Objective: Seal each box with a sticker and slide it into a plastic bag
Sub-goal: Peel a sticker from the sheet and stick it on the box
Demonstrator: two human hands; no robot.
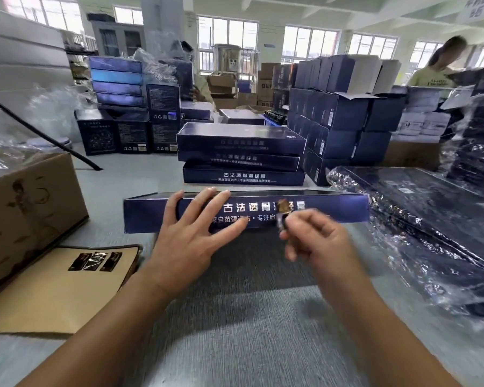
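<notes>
While the left hand (192, 236) presses spread, straight fingers against the long dark-blue cardboard box (347, 210) lying on the grey table (235, 331), the right hand (313, 238), blurred, pinches a small dark sticker (282, 216) at the box's front face. A tan backing sheet (53, 297) lies to the left.

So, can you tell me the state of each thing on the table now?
front box: closed, lying flat, not bagged.
left hand: open, fingers resting on the front box.
right hand: pinches the sticker.
sticker: held before the box side, blurred.
sticker sheet: lying flat, holds three stickers.
bagged boxes: wrapped in plastic.
</notes>
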